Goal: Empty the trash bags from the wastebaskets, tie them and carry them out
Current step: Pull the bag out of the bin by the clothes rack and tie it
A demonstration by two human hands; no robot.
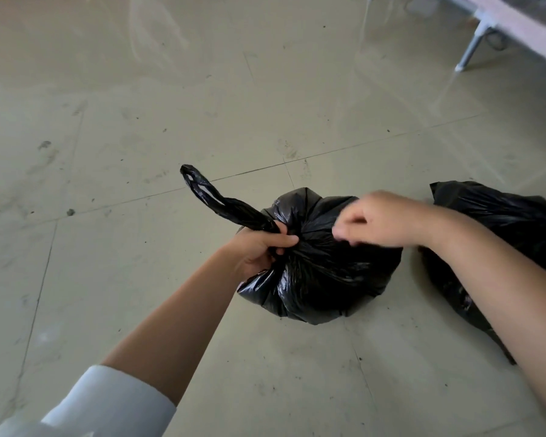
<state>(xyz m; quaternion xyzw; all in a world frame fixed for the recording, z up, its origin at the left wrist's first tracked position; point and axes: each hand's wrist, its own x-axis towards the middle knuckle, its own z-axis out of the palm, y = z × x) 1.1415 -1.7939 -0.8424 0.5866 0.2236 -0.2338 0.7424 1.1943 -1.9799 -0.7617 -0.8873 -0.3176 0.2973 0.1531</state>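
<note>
A full black trash bag [322,272] sits on the tiled floor in the middle of the view, its top gathered into a neck. My left hand [259,250] grips that neck, and a twisted handle loop [215,198] of the bag sticks up and to the left from my fist. My right hand [382,220] is over the bag's right top, blurred, fingers curled down and pinching at the plastic. A second black trash bag [498,222] lies on the floor to the right, partly hidden behind my right forearm.
Glossy beige floor tiles [171,105] with scuffs and small dirt specks spread all around. A table with a pale top and grey metal legs [473,48] stands at the far top right. My white sleeve shows at the bottom left.
</note>
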